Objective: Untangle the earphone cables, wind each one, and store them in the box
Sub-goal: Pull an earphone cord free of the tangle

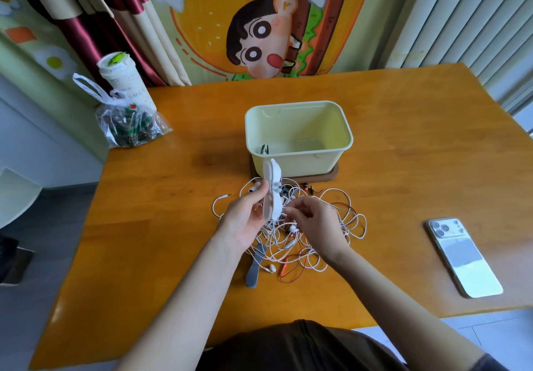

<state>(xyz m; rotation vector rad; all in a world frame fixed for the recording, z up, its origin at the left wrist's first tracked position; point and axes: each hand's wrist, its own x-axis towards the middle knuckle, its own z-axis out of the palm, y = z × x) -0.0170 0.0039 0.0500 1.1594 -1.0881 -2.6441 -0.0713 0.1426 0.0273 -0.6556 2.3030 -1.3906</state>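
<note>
Most of the earphone cables (314, 226) lie in one loose knot of white and red strands on the wooden table (403, 145), just in front of the pale yellow box (300, 166). The box holds only a small dark item in its near-left corner, too small to identify, so the job looks barely begun. The left hand (245, 222) pinches a white winder strip (272, 197) upright above the knot. The right hand (317, 223) curls its fingers beside the strip, apparently pinching a white strand. A grey strip (255, 267) lies unused near the heap. Bare tabletop opens to the left, while a phone (461, 255) lies toward the right edge. A plastic bag (129, 124) and a cup (124, 82) crowd the far-left corner.
</note>
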